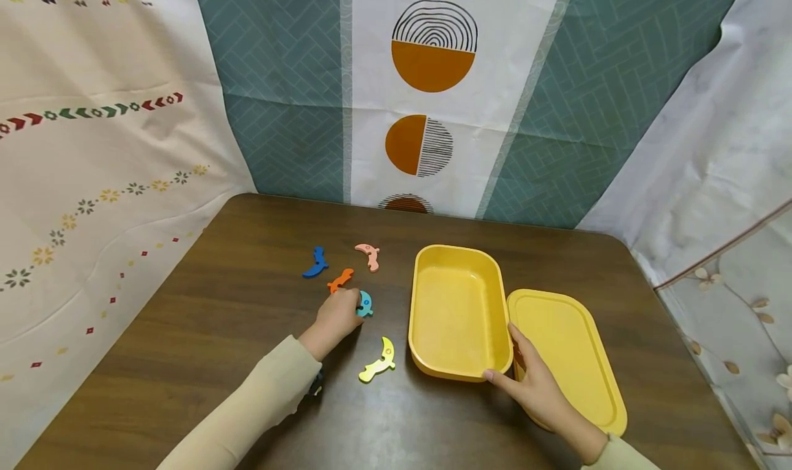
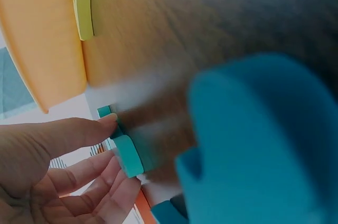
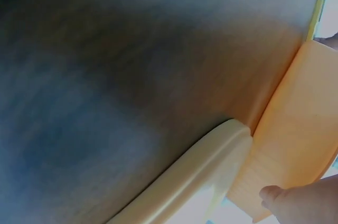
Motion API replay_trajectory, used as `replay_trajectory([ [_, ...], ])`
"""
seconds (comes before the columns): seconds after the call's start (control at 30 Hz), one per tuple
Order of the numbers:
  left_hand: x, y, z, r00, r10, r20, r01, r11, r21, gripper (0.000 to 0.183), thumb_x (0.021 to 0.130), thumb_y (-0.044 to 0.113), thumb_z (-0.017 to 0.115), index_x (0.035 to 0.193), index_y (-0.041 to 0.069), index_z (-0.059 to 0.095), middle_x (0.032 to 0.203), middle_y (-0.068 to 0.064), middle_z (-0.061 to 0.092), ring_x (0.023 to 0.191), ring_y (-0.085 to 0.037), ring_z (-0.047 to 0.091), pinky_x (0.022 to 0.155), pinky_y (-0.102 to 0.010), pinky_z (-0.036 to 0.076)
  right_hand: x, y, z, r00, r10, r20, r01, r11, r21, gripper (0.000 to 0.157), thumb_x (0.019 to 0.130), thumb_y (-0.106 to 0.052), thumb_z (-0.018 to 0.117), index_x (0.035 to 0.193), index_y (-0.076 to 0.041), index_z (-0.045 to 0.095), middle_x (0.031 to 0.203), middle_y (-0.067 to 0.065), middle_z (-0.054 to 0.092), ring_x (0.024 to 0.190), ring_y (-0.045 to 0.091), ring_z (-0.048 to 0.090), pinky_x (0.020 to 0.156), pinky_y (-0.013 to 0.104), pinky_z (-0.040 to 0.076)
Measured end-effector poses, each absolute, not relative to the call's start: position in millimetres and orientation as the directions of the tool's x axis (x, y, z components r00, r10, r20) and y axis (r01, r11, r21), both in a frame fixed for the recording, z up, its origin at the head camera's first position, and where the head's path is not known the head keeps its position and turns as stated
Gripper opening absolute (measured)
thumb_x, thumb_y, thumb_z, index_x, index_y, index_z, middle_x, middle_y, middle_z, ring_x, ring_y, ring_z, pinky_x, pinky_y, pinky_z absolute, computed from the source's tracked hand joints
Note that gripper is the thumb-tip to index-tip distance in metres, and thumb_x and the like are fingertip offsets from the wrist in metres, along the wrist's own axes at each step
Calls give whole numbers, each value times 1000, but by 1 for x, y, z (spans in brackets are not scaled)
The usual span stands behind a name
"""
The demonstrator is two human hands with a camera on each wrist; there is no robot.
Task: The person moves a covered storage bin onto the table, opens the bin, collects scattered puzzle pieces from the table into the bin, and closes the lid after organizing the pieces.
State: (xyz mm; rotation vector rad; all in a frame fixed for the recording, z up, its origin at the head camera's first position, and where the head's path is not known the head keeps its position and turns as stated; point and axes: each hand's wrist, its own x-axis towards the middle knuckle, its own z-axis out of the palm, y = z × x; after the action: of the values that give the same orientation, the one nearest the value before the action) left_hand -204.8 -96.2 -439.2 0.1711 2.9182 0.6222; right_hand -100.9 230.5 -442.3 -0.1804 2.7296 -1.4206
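Note:
My left hand (image 1: 337, 317) pinches a teal bird-shaped piece (image 1: 365, 304) close over the table; in the left wrist view thumb and fingers are on either side of the teal piece (image 2: 128, 155). An orange piece (image 1: 341, 278) lies just beyond that hand, with a blue piece (image 1: 317, 262) and a pink piece (image 1: 369, 255) farther back. Nearer me is a yellow piece (image 1: 379, 361). My right hand (image 1: 533, 384) grips the near right corner of a yellow box (image 1: 458, 305), thumb at its front rim. The box stands upright with its inside bare.
A yellow lid (image 1: 569, 360) lies right of the box, partly under my right hand. Close to the left wrist camera, a large blurred blue-teal shape (image 2: 253, 145) fills the right side. Patterned cloths (image 1: 278, 99) hang behind the brown table (image 1: 204, 332).

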Motion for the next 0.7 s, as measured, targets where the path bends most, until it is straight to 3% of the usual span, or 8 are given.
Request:
replay_trajectory([
  [0.17, -203, -97, -441, -982, 154, -109, 97, 908, 407, 18, 76, 7, 77, 79, 3, 60, 73, -6, 55, 69, -20, 53, 59, -33, 45, -100, 230, -443, -991, -137, 5, -85, 587, -805, 99, 79, -26, 78, 148, 8, 15, 152, 28, 20, 136, 45, 29, 105, 54, 27],
  [0.33, -202, -97, -441, -983, 158, -91, 111, 913, 393, 25, 76, 5, 76, 68, 6, 53, 63, -2, 42, 63, -19, 45, 56, -30, 36, -100, 230, -441, -990, -144, 7, -94, 609, -788, 100, 78, -28, 78, 147, 8, 17, 152, 28, 19, 138, 46, 24, 105, 54, 26],
  [0.5, -201, -97, -440, -982, 171, -86, 124, 912, 392, 26, 77, 3, 75, 66, 7, 52, 62, -1, 43, 61, -17, 44, 56, -29, 35, -100, 230, -440, -989, -150, 0, -94, 616, -782, 101, 79, -30, 78, 148, 8, 15, 153, 29, 18, 139, 47, 22, 106, 55, 25],
  [0.7, -201, -98, -438, -980, 181, -77, 135, 903, 407, 42, 77, 1, 72, 55, 12, 38, 57, 2, 26, 55, -14, 31, 51, -26, 25, -102, 230, -439, -988, -156, 4, -103, 635, -766, 102, 79, -32, 78, 148, 8, 15, 152, 30, 18, 138, 47, 23, 105, 53, 27],
])
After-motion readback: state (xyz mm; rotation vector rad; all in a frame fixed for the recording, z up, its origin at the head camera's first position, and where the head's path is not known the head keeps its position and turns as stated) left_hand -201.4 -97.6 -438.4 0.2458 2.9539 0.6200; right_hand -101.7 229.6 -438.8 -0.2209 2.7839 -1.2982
